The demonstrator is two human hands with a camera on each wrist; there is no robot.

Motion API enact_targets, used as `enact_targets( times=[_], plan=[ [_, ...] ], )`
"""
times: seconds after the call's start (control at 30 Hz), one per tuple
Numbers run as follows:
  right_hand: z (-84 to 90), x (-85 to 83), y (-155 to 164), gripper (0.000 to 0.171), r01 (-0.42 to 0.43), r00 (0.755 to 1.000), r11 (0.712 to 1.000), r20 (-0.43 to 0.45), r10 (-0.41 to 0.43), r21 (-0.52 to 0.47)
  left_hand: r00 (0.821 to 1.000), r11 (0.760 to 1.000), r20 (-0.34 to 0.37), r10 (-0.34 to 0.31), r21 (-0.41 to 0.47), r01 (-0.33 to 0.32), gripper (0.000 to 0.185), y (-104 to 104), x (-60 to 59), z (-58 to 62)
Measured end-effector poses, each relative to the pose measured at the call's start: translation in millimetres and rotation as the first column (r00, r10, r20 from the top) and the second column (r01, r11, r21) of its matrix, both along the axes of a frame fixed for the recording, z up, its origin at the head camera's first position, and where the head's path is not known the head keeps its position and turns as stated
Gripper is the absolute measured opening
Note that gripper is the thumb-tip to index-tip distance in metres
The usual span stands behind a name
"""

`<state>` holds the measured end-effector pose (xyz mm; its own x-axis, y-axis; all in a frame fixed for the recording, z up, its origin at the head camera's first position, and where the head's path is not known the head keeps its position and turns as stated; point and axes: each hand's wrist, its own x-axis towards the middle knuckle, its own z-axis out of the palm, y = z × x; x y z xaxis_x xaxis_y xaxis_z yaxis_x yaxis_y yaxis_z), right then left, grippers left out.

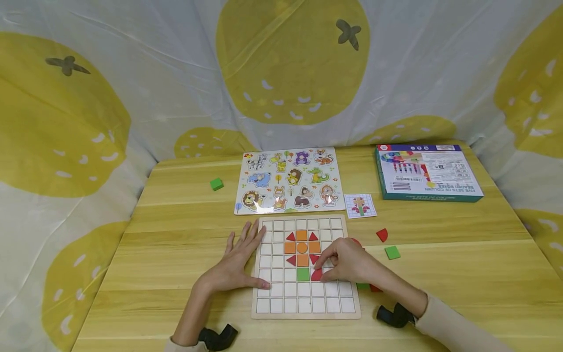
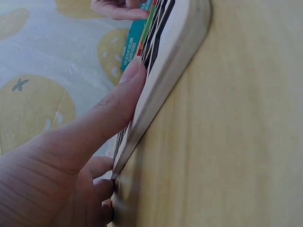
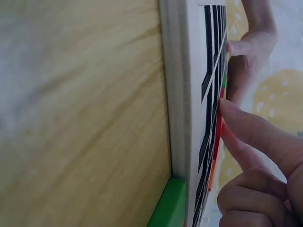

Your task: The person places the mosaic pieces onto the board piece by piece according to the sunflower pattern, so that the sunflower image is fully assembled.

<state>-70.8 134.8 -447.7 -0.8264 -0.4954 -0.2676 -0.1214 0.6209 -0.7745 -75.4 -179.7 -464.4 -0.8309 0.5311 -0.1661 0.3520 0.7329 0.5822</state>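
A wooden grid board (image 1: 262, 306) lies flat at the front middle of the table. My left hand (image 1: 230, 269) rests at its left edge with fingers spread and the thumb on the grid. With thumb and fingertips my right hand (image 1: 347, 261) pinches a red quarter-circle piece (image 1: 316, 275) on the board. Directly left of that piece sits a green square (image 1: 303, 274). Above are orange squares (image 1: 301, 235) around an orange circle (image 1: 302, 248), with red triangles (image 1: 291, 236) at the corners. Red and green pieces right of the board are partly hidden by the right hand.
A small pattern card (image 1: 361, 206) lies beyond the board, beside an animal puzzle (image 1: 289, 181). At the back right is a flat box (image 1: 431, 172). Loose pieces include a red quarter circle (image 1: 382, 235), a green square (image 1: 392, 252) and a green block (image 1: 216, 184).
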Motion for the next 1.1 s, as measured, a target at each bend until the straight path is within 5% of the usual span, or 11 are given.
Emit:
enact_targets(
  times=[0.67, 1.1],
  plan=[
    [-0.3, -4.4, 7, 0.014, -0.035, 0.997, 0.997, 0.068, 0.039, -0.064, 1.000, 1.000, -0.007, -0.013, 0.005, 0.013, 0.129, 0, -0.1, -0.5],
    [13.4, -26.6, 79, 0.025, 0.142, 0.990, 0.987, 0.018, -0.141, -0.073, 1.000, 1.000, 0.005, -0.008, 0.016, 0.008, 0.129, -1, -0.3, -1.0]
  ],
)
